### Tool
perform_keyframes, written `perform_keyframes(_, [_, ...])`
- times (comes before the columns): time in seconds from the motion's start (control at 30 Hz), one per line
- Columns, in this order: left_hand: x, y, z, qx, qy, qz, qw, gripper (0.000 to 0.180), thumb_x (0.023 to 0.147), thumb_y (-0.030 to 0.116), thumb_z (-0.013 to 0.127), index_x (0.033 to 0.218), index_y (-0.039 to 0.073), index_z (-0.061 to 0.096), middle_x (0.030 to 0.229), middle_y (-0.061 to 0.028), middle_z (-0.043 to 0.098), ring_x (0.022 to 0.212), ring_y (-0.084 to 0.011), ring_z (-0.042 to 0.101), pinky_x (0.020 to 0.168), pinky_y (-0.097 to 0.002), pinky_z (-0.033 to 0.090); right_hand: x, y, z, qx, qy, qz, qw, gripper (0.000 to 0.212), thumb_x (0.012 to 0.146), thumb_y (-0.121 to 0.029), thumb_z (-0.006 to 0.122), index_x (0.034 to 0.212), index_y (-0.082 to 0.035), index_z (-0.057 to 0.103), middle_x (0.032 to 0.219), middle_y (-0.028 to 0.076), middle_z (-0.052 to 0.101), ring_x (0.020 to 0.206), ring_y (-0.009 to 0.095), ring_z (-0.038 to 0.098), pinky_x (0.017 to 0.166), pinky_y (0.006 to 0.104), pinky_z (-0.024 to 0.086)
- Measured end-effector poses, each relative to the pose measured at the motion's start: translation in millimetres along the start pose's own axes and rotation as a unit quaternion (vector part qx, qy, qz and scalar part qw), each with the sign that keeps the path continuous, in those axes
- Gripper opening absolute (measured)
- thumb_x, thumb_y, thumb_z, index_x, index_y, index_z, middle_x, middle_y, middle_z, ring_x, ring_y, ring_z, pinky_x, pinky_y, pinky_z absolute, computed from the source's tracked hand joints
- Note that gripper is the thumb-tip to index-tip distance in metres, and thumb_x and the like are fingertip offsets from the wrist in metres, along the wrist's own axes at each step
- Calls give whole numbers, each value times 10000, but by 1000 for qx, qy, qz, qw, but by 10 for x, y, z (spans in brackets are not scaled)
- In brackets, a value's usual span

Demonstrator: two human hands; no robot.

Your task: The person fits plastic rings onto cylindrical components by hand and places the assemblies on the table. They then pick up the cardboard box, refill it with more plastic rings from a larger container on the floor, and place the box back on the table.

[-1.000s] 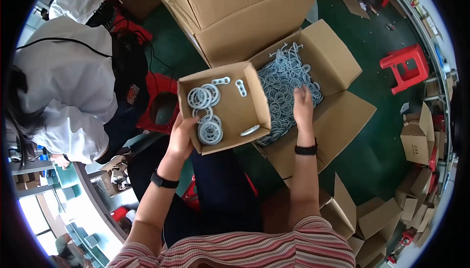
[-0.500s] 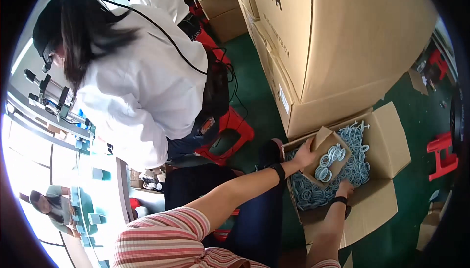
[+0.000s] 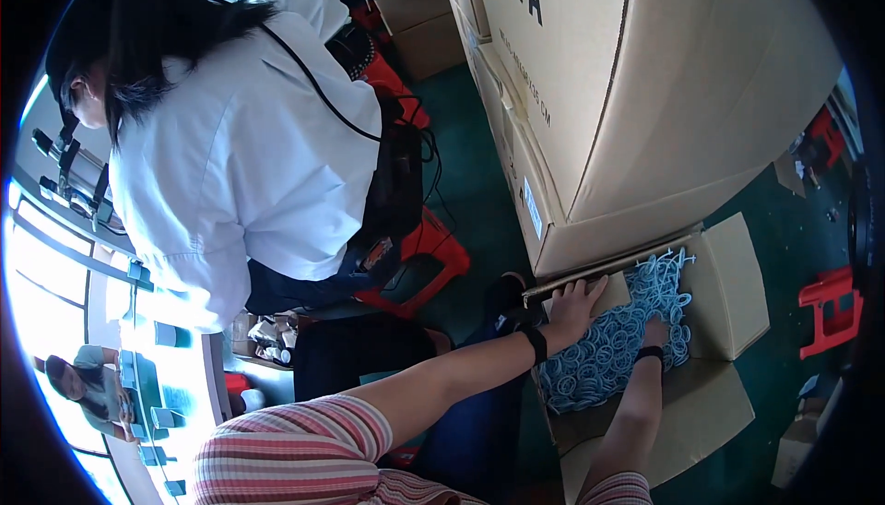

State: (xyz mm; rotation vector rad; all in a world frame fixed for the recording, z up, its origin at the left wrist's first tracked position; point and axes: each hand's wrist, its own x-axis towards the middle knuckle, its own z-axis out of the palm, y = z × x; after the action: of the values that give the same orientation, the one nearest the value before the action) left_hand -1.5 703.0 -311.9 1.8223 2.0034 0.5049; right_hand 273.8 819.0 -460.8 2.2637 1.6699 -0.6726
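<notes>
A large opened cardboard box (image 3: 728, 311) holds a heap of pale blue plastic rings (image 3: 599, 357). My left hand (image 3: 573, 309) grips a small cardboard box (image 3: 610, 295) at the far-left side of the large one. The small box is tipped so that its inside is hidden from view. My right hand (image 3: 655, 332) reaches into the rings at the right of the heap. Its fingers are sunk among them, so what they hold, if anything, does not show.
Big closed cartons (image 3: 590, 99) stand stacked just beyond the opened box. To the left a person in a white shirt (image 3: 249, 145) sits on a red stool (image 3: 433, 251) by a workbench. Another red stool (image 3: 830, 311) is on the green floor at right.
The small box has tipped away; the rings seen inside it before no longer show there. My right hand has moved farther into the heap.
</notes>
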Motion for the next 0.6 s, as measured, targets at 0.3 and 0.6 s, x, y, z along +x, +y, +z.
perform_keyframes(0.3, [50, 222, 123, -37, -139, -70, 987, 1116, 826, 319, 819, 1631, 380, 48, 1320, -181, 478, 1076, -471, 573, 828, -600, 509, 298, 1166, 689, 261, -51, 45, 963, 797, 986, -724, 318, 1552, -170, 410, 1556, 212, 416, 1415, 407, 406, 1111, 585, 372])
perform_keyframes(0.6, [-37, 146, 229, -65, -154, -52, 985, 1128, 836, 300, 811, 1630, 395, 16, 1339, -189, 476, 1047, -483, 586, 846, -596, 533, -182, 637, 792, 118, 34, 184, 975, 1013, 863, -866, 384, 1573, -144, 385, 1618, 253, 276, 1452, 465, 328, 1157, 590, 308])
